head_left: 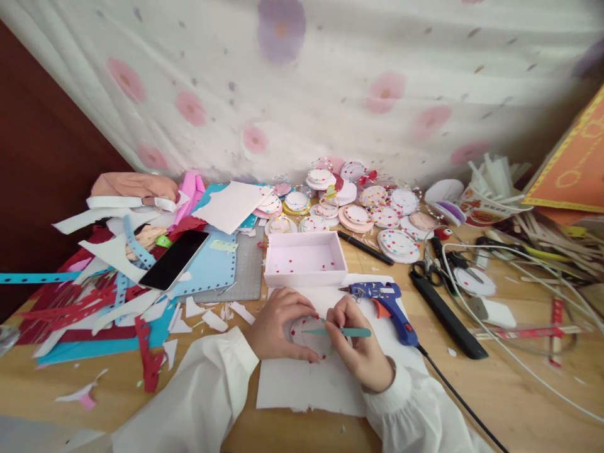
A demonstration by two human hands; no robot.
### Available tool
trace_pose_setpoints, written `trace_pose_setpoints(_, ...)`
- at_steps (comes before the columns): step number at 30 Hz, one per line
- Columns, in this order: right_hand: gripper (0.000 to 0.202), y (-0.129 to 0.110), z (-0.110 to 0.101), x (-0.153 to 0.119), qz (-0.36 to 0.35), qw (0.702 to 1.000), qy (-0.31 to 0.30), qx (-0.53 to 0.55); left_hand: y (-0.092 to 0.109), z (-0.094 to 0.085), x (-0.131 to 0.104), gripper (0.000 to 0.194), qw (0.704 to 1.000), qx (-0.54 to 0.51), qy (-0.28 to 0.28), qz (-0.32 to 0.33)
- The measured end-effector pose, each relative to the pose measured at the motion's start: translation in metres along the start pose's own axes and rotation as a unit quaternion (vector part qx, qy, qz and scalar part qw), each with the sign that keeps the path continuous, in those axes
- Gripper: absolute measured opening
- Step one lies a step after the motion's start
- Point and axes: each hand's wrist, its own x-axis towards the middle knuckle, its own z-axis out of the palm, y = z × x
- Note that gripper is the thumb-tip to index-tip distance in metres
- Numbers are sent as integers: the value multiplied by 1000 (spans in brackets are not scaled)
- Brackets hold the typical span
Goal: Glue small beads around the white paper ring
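Observation:
A small round white disc (314,338) with red dots along its rim lies over the white paper sheet (302,387). My left hand (285,324) curves around the disc's left side, fingers and thumb gripping its edge. In my right hand (356,343) a slim teal tool (356,332) is pinched, its thin tip pointing left over the disc. Just beyond my hands stands an open white box (306,277) with a few red dots inside. To the right of it, a blue glue gun (394,305) rests on the paper.
Paper scraps (127,302) and a black phone (174,259) cover the left side. Several decorated discs (399,244) sit at the back. On the right are scissors (427,274), a long black tool (448,318), a white cable (500,340) and a bowl of glue sticks (488,204).

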Motion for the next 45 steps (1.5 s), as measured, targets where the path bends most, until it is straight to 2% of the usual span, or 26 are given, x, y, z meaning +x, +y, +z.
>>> trace_pose_setpoints(8, 22, -1, 1, -2, 3, 1000, -6, 21, 0, 0, 0, 57, 1000, 7, 0, 18)
trace_pose_setpoints(14, 21, 2, -1, -2, 1, 1000, 27, 15, -1, 0, -1, 57, 1000, 0, 4, 17)
trace_pose_setpoints(23, 20, -2, 1, -2, -6, 1000, -4, 23, -1, 0, -1, 58, 1000, 13, 0, 22)
trace_pose_setpoints(31, 18, 0, 0, -4, -21, 1000, -7, 2, -2, 1, 1, 56, 999, 15, 4, 34)
trace_pose_setpoints(33, 19, 0, -2, -4, -40, 999, 15, 16, -1, 1, 0, 57, 999, 12, 6, 29)
trace_pose_setpoints(38, 20, -3, -12, 1, -74, 983, 116, 120, -1, 1, -1, 60, 1000, 3, 18, 21)
trace_pose_setpoints(40, 21, -3, -14, 2, -76, 980, 129, 128, -2, 1, -2, 61, 1000, 2, 20, 18)
trace_pose_setpoints(45, 17, 0, -6, -1, -62, 994, 65, 62, -1, 1, -2, 59, 1000, 10, 16, 14)
